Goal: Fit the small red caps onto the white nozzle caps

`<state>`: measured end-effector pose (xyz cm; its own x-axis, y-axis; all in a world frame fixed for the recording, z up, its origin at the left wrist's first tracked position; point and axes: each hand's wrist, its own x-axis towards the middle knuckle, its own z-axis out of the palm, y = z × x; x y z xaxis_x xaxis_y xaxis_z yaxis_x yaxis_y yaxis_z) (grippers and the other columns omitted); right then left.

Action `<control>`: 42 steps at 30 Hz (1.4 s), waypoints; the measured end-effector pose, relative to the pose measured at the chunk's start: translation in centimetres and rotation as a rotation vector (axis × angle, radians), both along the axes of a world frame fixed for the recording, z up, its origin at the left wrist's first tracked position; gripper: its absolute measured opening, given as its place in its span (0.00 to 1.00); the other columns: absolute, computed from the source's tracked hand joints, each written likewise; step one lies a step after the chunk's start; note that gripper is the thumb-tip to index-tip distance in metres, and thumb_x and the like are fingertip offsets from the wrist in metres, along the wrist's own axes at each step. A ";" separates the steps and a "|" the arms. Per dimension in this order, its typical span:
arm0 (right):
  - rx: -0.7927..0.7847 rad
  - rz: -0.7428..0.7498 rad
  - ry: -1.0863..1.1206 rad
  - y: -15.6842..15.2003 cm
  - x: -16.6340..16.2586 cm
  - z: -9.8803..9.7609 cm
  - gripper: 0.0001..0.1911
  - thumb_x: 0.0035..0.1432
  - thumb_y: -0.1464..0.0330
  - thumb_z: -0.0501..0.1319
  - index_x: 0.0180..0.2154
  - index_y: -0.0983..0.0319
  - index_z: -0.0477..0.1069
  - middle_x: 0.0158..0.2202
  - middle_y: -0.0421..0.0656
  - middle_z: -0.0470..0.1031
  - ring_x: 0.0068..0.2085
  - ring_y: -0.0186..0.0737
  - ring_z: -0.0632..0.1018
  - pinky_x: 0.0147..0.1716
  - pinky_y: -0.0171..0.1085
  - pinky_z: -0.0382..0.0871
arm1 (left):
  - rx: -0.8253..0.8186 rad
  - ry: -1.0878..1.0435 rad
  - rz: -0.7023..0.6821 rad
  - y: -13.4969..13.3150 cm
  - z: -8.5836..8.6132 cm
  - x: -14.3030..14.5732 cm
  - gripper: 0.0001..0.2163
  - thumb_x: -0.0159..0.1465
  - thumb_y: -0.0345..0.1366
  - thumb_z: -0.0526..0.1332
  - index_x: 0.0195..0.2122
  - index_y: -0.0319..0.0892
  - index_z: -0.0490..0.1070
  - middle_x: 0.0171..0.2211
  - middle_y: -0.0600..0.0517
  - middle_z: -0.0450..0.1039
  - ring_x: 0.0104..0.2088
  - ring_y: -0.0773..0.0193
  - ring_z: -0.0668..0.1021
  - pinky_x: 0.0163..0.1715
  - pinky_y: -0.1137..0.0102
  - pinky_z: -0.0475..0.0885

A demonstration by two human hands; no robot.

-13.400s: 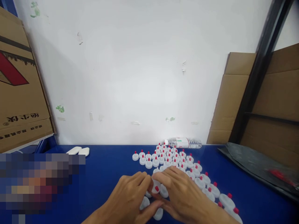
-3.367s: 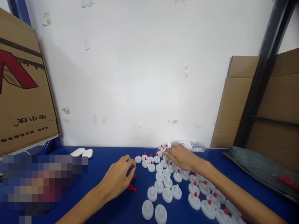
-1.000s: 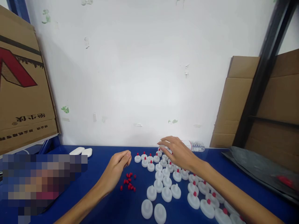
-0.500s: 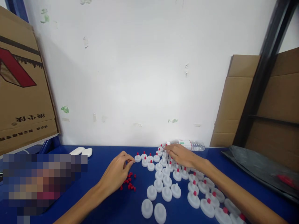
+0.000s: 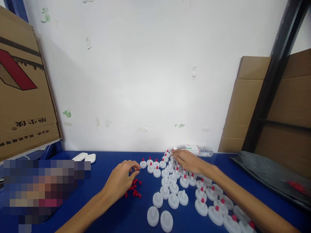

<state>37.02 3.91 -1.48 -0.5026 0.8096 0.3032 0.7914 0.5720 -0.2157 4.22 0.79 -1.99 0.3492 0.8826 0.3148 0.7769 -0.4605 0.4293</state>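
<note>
My left hand (image 5: 122, 176) is over the left part of the blue table, with a small red cap (image 5: 137, 170) between thumb and index finger. Just below the fingers lies a loose pile of red caps (image 5: 135, 193). My right hand (image 5: 187, 160) reaches to the back of a group of white round nozzle lids (image 5: 173, 201), its fingertips bent down onto one lid; the thumb is hidden. Many lids wear a red cap on the nozzle, such as the lid (image 5: 201, 207) under my right forearm. Several lids in the middle have bare nozzles.
A clear water bottle (image 5: 193, 150) lies along the wall behind my right hand. Two white oval objects (image 5: 90, 158) lie at the back left. A printed cardboard box (image 5: 26, 103) stands left, and a dark plastic bag (image 5: 272, 181) lies right.
The fingers of my left hand have parted slightly, so a red cap now shows between them. My right hand has barely moved at the back lids.
</note>
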 end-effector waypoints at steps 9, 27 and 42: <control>-0.047 0.003 0.029 -1.0 -0.9 1.4 0.26 0.75 0.56 0.43 0.53 0.61 0.75 0.56 0.50 0.76 0.55 0.51 0.75 0.58 0.50 0.65 | -0.039 0.085 0.006 -0.1 -0.3 0.0 0.07 0.68 0.38 0.61 0.35 0.46 0.77 0.37 0.52 0.79 0.44 0.53 0.76 0.40 0.65 0.67; -0.054 0.080 0.021 -2.9 -3.5 1.3 0.27 0.76 0.55 0.43 0.59 0.58 0.72 0.60 0.47 0.75 0.61 0.53 0.73 0.61 0.54 0.61 | -0.047 0.136 -0.008 -0.1 -0.7 -0.2 0.15 0.72 0.42 0.52 0.36 0.46 0.77 0.39 0.49 0.78 0.46 0.51 0.75 0.42 0.62 0.68; 0.019 0.252 0.022 -8.1 -8.4 4.2 0.15 0.63 0.67 0.69 0.47 0.56 0.65 0.40 0.38 0.78 0.37 0.38 0.78 0.33 0.34 0.66 | 0.133 -0.005 -0.309 -3.2 0.9 1.5 0.08 0.74 0.43 0.53 0.43 0.48 0.68 0.36 0.55 0.71 0.38 0.59 0.73 0.36 0.67 0.65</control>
